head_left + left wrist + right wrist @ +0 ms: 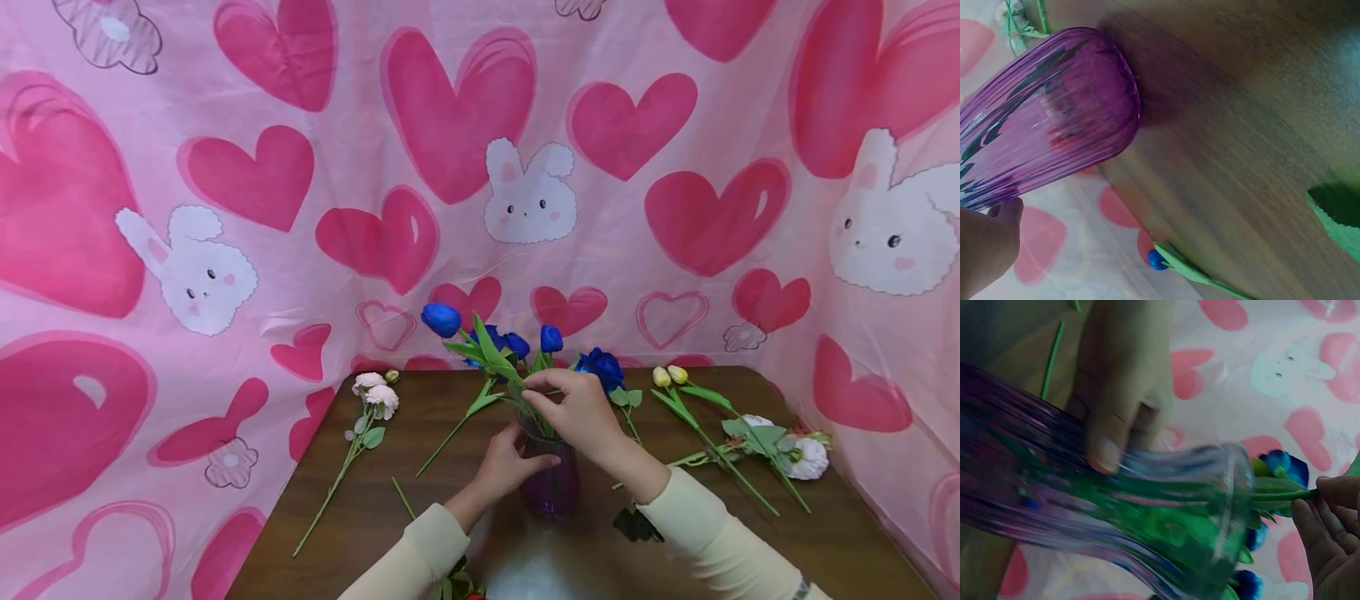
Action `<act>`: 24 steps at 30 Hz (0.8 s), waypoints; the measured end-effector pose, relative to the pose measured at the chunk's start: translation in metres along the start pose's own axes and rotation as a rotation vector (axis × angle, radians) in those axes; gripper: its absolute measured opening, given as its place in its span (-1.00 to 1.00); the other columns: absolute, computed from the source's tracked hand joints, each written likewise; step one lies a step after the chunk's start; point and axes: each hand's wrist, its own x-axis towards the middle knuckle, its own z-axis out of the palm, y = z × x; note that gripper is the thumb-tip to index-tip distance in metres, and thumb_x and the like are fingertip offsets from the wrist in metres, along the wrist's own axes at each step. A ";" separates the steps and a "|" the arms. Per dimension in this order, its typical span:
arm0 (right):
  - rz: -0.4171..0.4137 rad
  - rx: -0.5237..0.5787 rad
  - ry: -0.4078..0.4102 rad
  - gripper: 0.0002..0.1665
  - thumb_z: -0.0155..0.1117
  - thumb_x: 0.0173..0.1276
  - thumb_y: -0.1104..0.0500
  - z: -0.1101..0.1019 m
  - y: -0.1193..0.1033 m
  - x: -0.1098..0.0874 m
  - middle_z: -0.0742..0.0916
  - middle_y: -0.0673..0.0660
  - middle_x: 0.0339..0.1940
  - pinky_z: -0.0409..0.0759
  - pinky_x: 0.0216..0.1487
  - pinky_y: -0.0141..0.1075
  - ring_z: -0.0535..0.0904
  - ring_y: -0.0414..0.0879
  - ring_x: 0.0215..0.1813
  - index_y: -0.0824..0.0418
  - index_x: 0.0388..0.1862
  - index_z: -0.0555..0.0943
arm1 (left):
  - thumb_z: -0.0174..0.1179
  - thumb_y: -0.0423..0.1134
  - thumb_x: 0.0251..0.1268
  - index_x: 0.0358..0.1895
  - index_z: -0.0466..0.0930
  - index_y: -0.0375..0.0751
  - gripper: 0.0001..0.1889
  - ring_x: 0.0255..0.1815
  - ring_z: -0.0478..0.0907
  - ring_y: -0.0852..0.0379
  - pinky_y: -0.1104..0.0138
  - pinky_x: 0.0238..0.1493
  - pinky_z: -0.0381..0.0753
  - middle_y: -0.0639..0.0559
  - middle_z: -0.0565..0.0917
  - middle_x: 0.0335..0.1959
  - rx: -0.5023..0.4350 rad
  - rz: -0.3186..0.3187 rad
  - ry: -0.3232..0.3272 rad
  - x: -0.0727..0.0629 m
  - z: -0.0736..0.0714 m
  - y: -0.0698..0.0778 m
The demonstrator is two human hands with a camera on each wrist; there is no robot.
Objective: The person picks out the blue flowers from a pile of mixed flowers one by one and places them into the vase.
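Observation:
A purple glass vase (551, 487) with a clear rim stands on the dark wooden table. My left hand (504, 467) holds it around the upper body, thumb along its near side. Above the mouth, my right hand (581, 412) pinches a green stem (1282, 495) between thumb and fingertips in the right wrist view. A blue tulip (441, 319) with long leaves leans up and left from that hand. Other stems show inside the vase through the glass (1022, 450), and another blue tulip (551, 338) shows behind the right hand.
Pale pink flowers (382, 402) lie at the left of the table. A large blue bloom (602, 367) is behind the right hand. Yellow tulips (669, 377) and white flowers (808, 458) lie at the right. Pink heart-printed cloth (465, 250) hangs behind the table.

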 end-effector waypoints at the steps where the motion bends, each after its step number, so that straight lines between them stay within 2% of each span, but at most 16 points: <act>1: -0.005 -0.002 -0.005 -0.84 0.49 0.14 0.30 0.002 0.001 -0.002 0.77 -0.02 -0.32 0.66 -0.32 -0.36 0.69 -0.20 -0.27 0.19 -0.27 0.76 | 0.47 -0.12 0.08 0.34 0.38 0.08 -0.29 0.18 0.51 0.15 0.25 0.15 0.50 0.14 0.57 0.16 -0.001 0.012 0.000 0.000 0.000 0.000; 6: -0.013 -0.010 -0.041 -0.85 0.49 0.15 0.30 0.010 0.007 -0.010 0.77 -0.03 -0.34 0.65 -0.31 -0.37 0.68 -0.24 -0.31 0.19 -0.27 0.76 | 0.45 -0.22 0.10 0.33 0.41 -0.04 -0.33 0.13 0.54 0.11 0.22 0.07 0.56 0.05 0.60 0.15 -0.005 0.063 0.015 -0.001 0.003 -0.001; 10: -0.010 -0.027 -0.068 -0.86 0.49 0.15 0.28 0.014 0.010 -0.015 0.77 -0.04 -0.35 0.65 -0.30 -0.37 0.67 -0.26 -0.33 0.17 -0.28 0.77 | 0.43 -0.30 0.12 0.29 0.45 -0.17 -0.38 0.11 0.56 0.06 0.10 0.05 0.58 -0.02 0.61 0.12 -0.004 0.072 0.022 -0.007 0.000 0.019; 11: -0.011 -0.038 -0.075 -0.86 0.50 0.15 0.27 0.015 0.011 -0.015 0.77 -0.04 -0.35 0.65 -0.31 -0.36 0.67 -0.26 -0.33 0.17 -0.28 0.77 | 0.43 -0.29 0.12 0.29 0.45 -0.16 -0.39 0.11 0.56 0.07 0.11 0.05 0.58 0.00 0.61 0.12 -0.004 0.069 0.020 -0.008 0.000 0.020; 13: -0.005 -0.069 -0.094 -0.86 0.50 0.15 0.26 0.017 0.013 -0.016 0.77 -0.04 -0.35 0.64 -0.31 -0.35 0.67 -0.25 -0.33 0.15 -0.28 0.78 | 0.44 -0.24 0.13 0.29 0.46 -0.11 -0.39 0.11 0.56 0.11 0.17 0.06 0.58 0.05 0.61 0.12 0.005 0.059 0.019 -0.008 0.000 0.019; 17: 0.023 -0.140 -0.143 -0.87 0.50 0.14 0.27 0.020 0.015 -0.017 0.77 -0.03 -0.37 0.64 -0.32 -0.34 0.68 -0.21 -0.34 0.16 -0.29 0.78 | 0.44 -0.11 0.12 0.32 0.44 0.01 -0.35 0.15 0.53 0.17 0.31 0.08 0.54 0.15 0.59 0.15 0.009 0.018 0.018 -0.003 0.003 -0.001; 24: 0.045 -0.209 -0.195 -0.88 0.50 0.13 0.28 0.023 0.016 -0.015 0.77 -0.01 -0.40 0.64 -0.36 -0.36 0.68 -0.17 -0.38 0.19 -0.31 0.78 | 0.43 -0.09 0.14 0.31 0.46 0.01 -0.37 0.16 0.52 0.15 0.21 0.10 0.55 0.14 0.58 0.16 -0.032 -0.018 0.005 -0.005 0.002 -0.001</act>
